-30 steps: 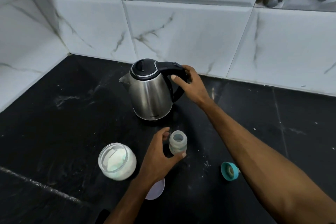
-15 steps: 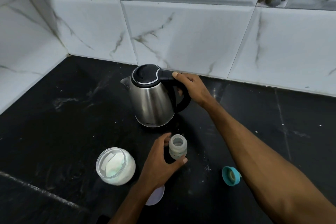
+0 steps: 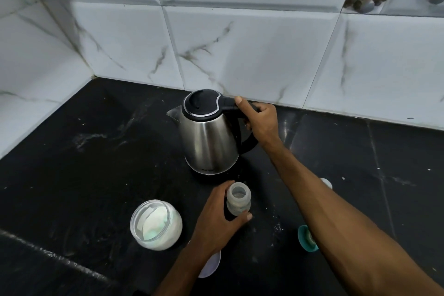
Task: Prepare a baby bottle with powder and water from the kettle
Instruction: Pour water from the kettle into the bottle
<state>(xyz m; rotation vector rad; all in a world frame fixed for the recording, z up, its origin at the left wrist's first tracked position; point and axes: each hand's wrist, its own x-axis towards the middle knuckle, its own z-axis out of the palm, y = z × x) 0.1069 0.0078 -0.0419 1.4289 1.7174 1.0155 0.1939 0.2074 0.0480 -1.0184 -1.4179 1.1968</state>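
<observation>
A: Where is the kettle [image 3: 209, 137] now?

B: It stands upright on the black counter [image 3: 96, 163], close to the tiled wall [image 3: 240, 50]. Its lid is shut and the spout points to the left. The right hand [image 3: 260, 120] is closed around the black handle, with the thumb lying on top of it.

A: And the baby bottle [image 3: 238, 202]?

B: It stands open, without cap, in front of the kettle and a little apart from it. The left hand [image 3: 218, 221] curls around its left side; the thumb tip presses on the lower part of the bottle.

A: Is there powder in the bottle?

B: I cannot tell, the inside looks only grey from here.

A: What else is on the counter?

B: An open glass jar [image 3: 156, 224] with white powder stands to the left of the left hand. A teal cap [image 3: 307, 238] lies to the right of the bottle, partly behind the right forearm. A white lid [image 3: 211, 265] lies under the left wrist.
</observation>
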